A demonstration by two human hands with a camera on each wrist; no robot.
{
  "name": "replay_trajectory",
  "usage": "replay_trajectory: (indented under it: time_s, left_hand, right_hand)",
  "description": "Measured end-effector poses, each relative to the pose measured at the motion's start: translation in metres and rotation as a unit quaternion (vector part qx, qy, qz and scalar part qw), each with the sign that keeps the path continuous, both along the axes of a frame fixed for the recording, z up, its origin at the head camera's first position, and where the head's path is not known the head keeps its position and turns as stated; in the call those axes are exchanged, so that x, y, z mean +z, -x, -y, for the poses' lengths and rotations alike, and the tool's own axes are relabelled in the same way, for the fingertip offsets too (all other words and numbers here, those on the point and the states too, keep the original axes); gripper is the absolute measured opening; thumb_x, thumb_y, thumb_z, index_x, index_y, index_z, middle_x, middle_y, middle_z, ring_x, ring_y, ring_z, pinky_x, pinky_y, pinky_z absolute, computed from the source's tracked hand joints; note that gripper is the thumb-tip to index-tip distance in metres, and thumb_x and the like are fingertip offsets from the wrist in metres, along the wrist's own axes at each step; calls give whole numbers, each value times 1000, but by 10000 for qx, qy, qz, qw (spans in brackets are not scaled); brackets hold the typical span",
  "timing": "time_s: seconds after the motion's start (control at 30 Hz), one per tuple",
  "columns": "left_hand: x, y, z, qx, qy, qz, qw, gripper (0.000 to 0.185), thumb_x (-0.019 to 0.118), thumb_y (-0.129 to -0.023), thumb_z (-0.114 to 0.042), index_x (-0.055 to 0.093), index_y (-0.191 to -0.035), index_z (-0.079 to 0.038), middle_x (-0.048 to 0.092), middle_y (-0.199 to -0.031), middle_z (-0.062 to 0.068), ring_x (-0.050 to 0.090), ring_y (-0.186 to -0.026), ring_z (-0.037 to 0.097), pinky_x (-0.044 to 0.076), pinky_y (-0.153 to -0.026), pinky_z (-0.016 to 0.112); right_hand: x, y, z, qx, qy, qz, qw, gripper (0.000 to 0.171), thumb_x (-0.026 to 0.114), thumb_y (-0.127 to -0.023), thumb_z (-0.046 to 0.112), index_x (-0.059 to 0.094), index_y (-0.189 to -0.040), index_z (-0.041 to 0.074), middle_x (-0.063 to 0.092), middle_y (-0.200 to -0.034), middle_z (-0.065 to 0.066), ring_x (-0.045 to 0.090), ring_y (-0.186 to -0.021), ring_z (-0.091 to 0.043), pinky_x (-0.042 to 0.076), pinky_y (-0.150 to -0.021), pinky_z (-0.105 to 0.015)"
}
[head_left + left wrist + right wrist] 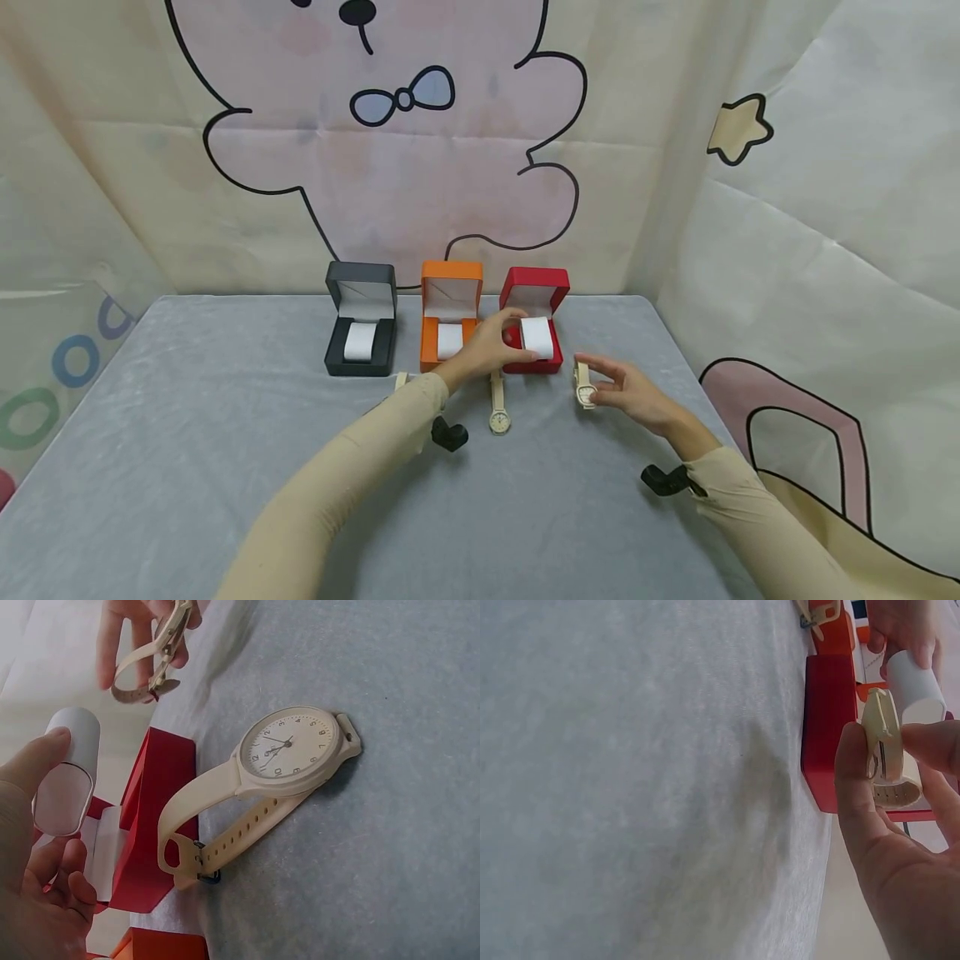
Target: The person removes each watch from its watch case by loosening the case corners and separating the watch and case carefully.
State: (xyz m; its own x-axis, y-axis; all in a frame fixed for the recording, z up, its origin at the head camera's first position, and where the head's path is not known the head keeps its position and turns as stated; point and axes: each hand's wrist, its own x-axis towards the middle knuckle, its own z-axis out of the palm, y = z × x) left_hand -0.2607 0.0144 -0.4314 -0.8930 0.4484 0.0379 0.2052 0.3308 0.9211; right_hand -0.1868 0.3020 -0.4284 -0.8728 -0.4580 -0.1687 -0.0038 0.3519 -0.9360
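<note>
My left hand (489, 346) is over the red watch box (534, 277) and pinches a white cushion (537, 337) between thumb and fingers. In the left wrist view that cushion (81, 731) shows its pale oval end. To the right of the box, my right hand (633, 392) holds a cream watch (585, 390) by its case. The right wrist view has this watch (885, 739) edge-on between thumb and fingers, its strap looped below. A second cream watch (289, 750) lies on the table in front of the red box, dial up, strap buckled.
An orange watch box (452, 273) and a black one (364, 275) stand open at the back, each with a white cushion inside. Part of another cream watch strap (401, 380) shows beyond my left forearm. A grey cloth (555, 517) covers the table.
</note>
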Motion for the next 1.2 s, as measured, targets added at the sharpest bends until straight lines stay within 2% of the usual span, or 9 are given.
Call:
replay_trajectory:
  time_s: [0.3,0.53,0.63,0.73,0.9,0.97,1.2]
  left_hand:
    - [-2,1,2,39,-83,156,9998,69,85,-82,-28,51,-141,-18,55,-149,9,52,-136,26,46,-111,48]
    - [-1,3,2,-5,-195,105,9998,69,85,-83,-27,51,-141,-19,55,-148,9,54,-133,25,48,-109,46]
    - [0,4,2,3,-152,55,9999,69,85,-82,-28,51,-141,-19,56,-147,9,54,-132,25,49,-108,46]
    - [0,4,2,3,-100,42,9999,70,85,-82,-29,50,-142,-18,56,-148,9,54,-132,25,48,-109,46]
    - [0,2,2,36,-40,133,9999,69,85,-82,-29,51,-141,-18,55,-149,9,53,-135,26,46,-111,47]
    - [0,1,2,45,-26,173,9998,69,85,-82,-29,51,-141,-18,54,-149,9,52,-136,26,46,-112,47]
    - [-1,1,2,7,47,150,9999,69,85,-83,-30,50,-141,-18,53,-150,10,51,-137,27,45,-112,48]
  right_hand:
    - [-2,-7,-7,7,-61,-36,10000,69,62,-96,-1,29,-156,-3,26,-162,-29,50,-135,-43,55,-89,-20]
    - [-5,-13,-15,-50,-19,58,10000,69,62,-97,2,29,-157,-1,24,-163,-27,37,-141,-55,53,-92,-19]
    - [-6,-15,-17,-20,6,63,10000,70,63,-96,3,28,-157,-2,23,-163,-28,35,-142,-55,53,-92,-18]
    - [-8,-18,-19,-27,-11,50,10000,72,65,-95,2,29,-157,-2,24,-163,-28,41,-141,-47,53,-92,-19]
    - [-14,-22,-22,32,40,19,10000,75,68,-92,-1,29,-155,-6,22,-163,-31,57,-131,-12,55,-91,-19]
    - [-17,-23,-23,85,66,7,9999,74,67,-91,-4,28,-155,-8,23,-162,-30,60,-123,-4,55,-88,-18]
    - [-23,-23,-23,274,104,-216,9993,73,64,-90,-10,28,-153,-12,25,-160,-31,63,-120,-8,56,-82,-18]
